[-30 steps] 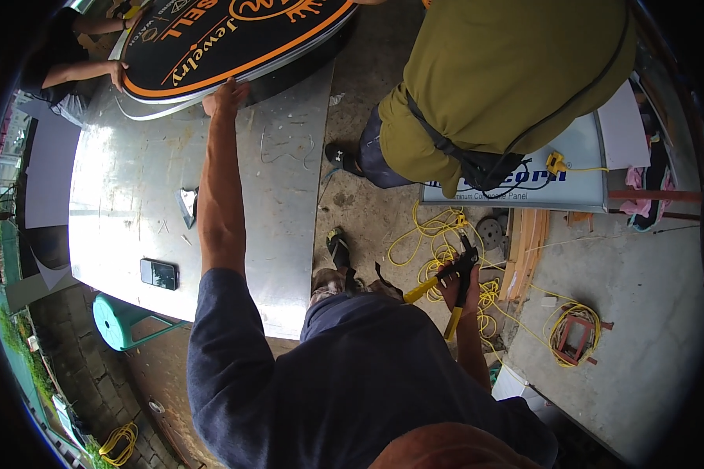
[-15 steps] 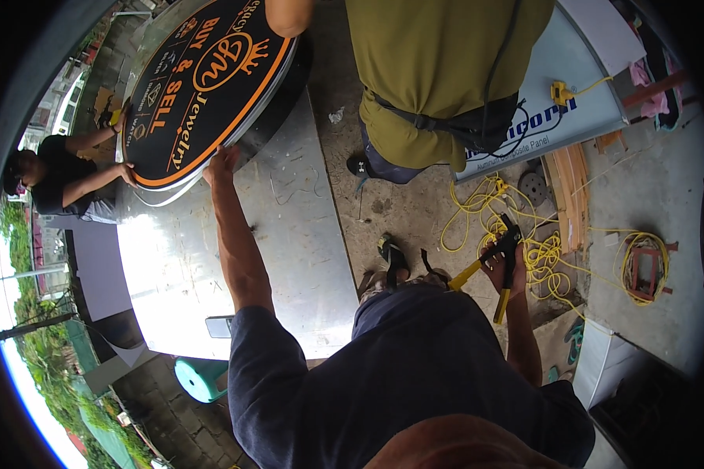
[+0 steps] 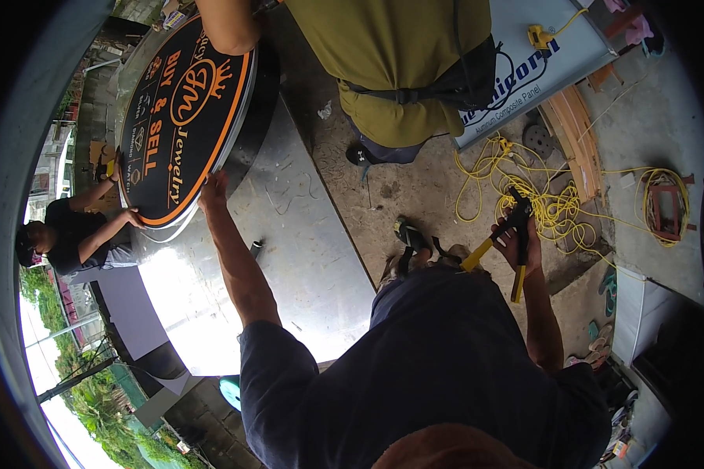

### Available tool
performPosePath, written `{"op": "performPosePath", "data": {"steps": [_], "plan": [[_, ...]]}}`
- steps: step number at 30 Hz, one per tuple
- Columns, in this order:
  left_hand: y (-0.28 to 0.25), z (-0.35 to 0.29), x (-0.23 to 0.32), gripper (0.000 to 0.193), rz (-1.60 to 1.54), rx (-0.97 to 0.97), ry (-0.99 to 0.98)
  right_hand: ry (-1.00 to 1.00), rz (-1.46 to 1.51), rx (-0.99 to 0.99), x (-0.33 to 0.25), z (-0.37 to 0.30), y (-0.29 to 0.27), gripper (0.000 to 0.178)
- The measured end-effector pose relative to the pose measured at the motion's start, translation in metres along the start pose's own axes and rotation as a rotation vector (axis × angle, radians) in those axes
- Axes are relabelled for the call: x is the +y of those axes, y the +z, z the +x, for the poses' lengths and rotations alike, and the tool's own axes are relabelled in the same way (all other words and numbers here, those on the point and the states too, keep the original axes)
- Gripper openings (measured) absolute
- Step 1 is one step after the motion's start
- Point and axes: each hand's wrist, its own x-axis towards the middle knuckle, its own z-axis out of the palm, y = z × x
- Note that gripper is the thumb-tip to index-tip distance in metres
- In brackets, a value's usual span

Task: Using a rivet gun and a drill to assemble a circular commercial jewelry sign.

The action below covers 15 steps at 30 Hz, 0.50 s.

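Observation:
A large oval black sign [image 3: 163, 129] with orange and white markings rests on the metal-topped table [image 3: 305, 258] at the upper left. My left hand [image 3: 213, 193] is closed on the sign's near rim, its arm stretched forward. On my right, my right hand [image 3: 516, 246] grips a hand riveter [image 3: 519, 211] with a black body and two yellow-ended handles spread apart. At the far left a person in a black shirt [image 3: 74, 234] holds the sign's edge with both hands. Another person in an olive shirt [image 3: 399, 70] stands bent at the sign's right side, their elbow over it.
A tangle of yellow cable [image 3: 540, 176] lies on the concrete floor beside wooden strips [image 3: 575, 141]. More cable is wound on a reddish frame [image 3: 666, 205] at the right. A pale blue panel [image 3: 524, 70] leans behind the olive-shirted person. A small dark object [image 3: 256, 248] lies on the table.
The view has shifted, so much of the scene appears displaced. My left hand stays on the sign's rim and my right hand keeps hold of the riveter. The phone-like object on the table is no longer visible.

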Motion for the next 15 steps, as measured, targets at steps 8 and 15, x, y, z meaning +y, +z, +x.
{"op": "performPosePath", "data": {"steps": [8, 15], "plan": [[0.006, -0.011, 0.007, 0.025, 0.004, -0.016, 0.005, -0.021, 0.008, -0.049, 0.001, 0.003, -0.007, 0.068], [0.009, -0.012, 0.008, 0.028, -0.05, -0.016, 0.03, -0.038, 0.04, 0.076, -0.002, 0.001, -0.017, 0.067]]}}
